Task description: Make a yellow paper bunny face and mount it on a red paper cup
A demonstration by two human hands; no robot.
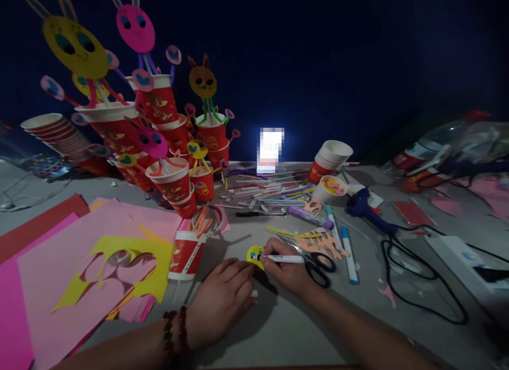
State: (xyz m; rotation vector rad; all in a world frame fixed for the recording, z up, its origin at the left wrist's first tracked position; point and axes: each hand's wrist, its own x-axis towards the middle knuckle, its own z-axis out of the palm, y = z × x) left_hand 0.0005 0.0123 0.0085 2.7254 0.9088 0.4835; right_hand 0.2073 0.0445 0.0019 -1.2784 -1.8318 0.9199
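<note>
My right hand grips a white marker pen, its tip at a small round yellow paper face with blue patches on it. The face lies flat on the grey table. Palm down beside it rests my left hand, fingers stretched out and their tips touching or very near the disc's lower edge. Just right of my right hand lie scissors with black handles. A red paper cup holding orange and pink stems stands to the left of my left hand.
Stacked red cups carrying paper bunny figures stand at the left back, behind pink and yellow sheets. Pens and pipe cleaners lie scattered mid-table. A blue glue gun with a looping black cord and a marker are at right.
</note>
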